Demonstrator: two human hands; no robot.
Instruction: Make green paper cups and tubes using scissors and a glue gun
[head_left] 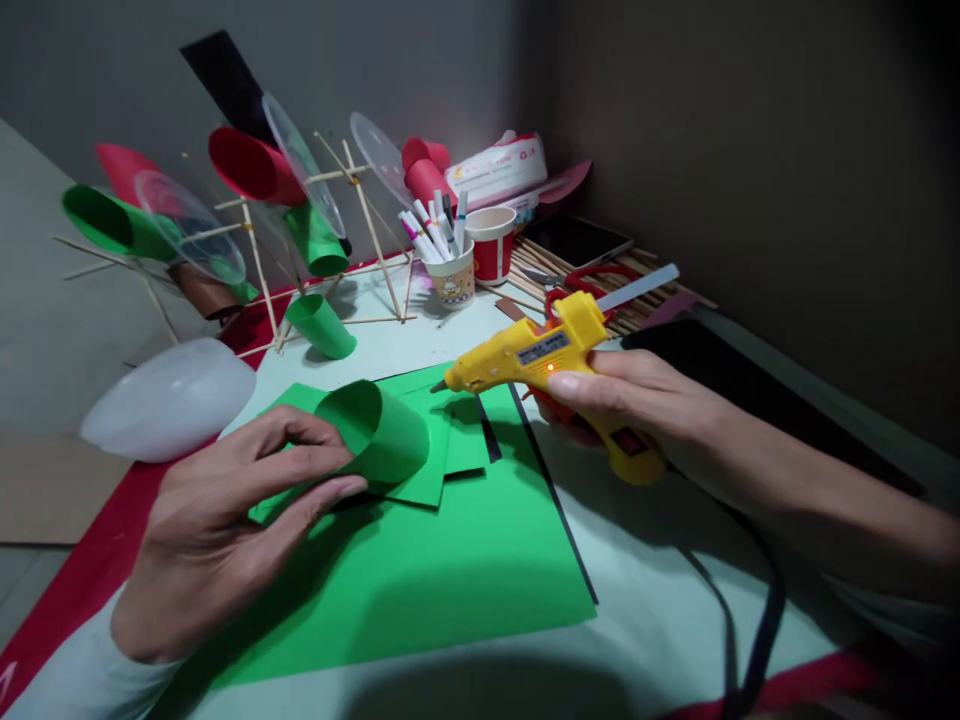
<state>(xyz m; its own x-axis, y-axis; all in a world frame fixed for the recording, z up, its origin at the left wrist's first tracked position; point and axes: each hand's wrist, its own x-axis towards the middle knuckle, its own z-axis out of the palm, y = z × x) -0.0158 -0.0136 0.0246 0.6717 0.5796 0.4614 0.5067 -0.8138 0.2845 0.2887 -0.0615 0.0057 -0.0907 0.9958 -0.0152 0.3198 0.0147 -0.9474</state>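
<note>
While the glue hasn't touched paper yet as far as I can see, here's where things stand:

green paper roll: (379, 430) curled into a short open tube, lying on its side on the green sheets near the middle of the table, open mouth facing up and left. The overlap looks held by fingers only, so I'd guess the seam isn't glued yet.

left hand: (225, 520) fingers and thumb pinched around the roll's near end, keeping it curled.

right hand: (637, 400) wrapped tight around the grip of the yellow glue gun (540, 355), forefinger along the body.

glue gun: orange light on, nozzle just beside the roll's far side but apart from it, glue stick poking out the back.

green sheets: (450, 570) one big sheet plus smaller cut pieces under the roll, with thin black strips (551, 490) lying across them.

already built: toward the far left corner, a stick frame (360, 225) carrying red and green tubes with clear discs, and one loose green tube (321, 325) at its foot.

far edge: cup of markers (450, 270), a red and white cup (491, 245), scissors (592, 280) on a bundle of skewers.

left edge: a white dome (169, 400).

progress guess: several tubes done, this one midway.
</note>
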